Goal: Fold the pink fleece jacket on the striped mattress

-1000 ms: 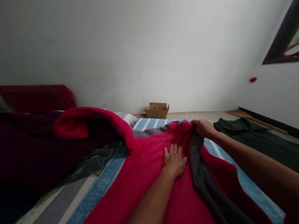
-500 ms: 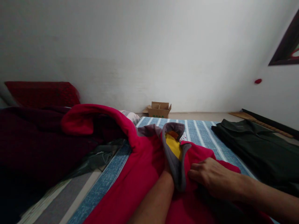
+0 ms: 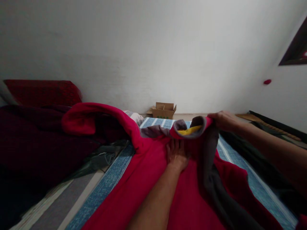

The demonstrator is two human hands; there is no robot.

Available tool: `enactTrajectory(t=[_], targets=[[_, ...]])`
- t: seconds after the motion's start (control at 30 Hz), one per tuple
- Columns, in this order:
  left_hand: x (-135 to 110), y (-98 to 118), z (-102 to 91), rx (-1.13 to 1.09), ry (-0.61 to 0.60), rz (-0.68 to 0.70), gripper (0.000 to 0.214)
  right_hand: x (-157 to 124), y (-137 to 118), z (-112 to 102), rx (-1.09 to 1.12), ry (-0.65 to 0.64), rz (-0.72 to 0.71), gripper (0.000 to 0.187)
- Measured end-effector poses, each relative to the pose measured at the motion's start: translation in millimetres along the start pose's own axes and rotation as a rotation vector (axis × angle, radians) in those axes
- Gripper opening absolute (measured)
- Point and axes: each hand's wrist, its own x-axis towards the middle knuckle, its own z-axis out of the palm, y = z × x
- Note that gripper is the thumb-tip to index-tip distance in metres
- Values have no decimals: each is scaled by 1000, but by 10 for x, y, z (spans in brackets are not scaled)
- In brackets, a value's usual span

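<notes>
Mid-fold, by the look of it: the left hand lies flat, pressing the red garment at frame centre on the striped bed; the right hand pinches its grey-edged collar (yellow lining showing), lifted; next, that edge probably wants laying flat.

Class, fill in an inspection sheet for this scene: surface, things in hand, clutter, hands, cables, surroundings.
Surface: blue striped sheet.
Things in hand: red garment, grey-edged with yellow lining, spread on the sheet.
Clutter: dark maroon cloth at left; dark green garment at right, mostly behind the arm.
Hands: left hand pressed flat on the garment; right hand lifts its grey edge.
Cables: nothing seen.
Surroundings: white wall; cardboard box on the floor.
</notes>
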Motion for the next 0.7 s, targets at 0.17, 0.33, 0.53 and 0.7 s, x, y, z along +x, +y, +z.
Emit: enactTrajectory(t=[0.17, 0.33, 0.53, 0.7], targets=[[8, -40, 32, -21, -117, -29, 70, 252, 33, 344, -2, 8, 246, 36], [10, -18, 32, -19, -128, -32, 68, 502, -646, 324, 91, 48, 25, 38], [-25, -2, 59, -25, -55, -5, 68, 820, -1435, 421, 189, 24, -181, 48], [-35, -36, 86, 52, -74, 51, 56, 1064, -1716, 696, 229, -51, -132, 49]])
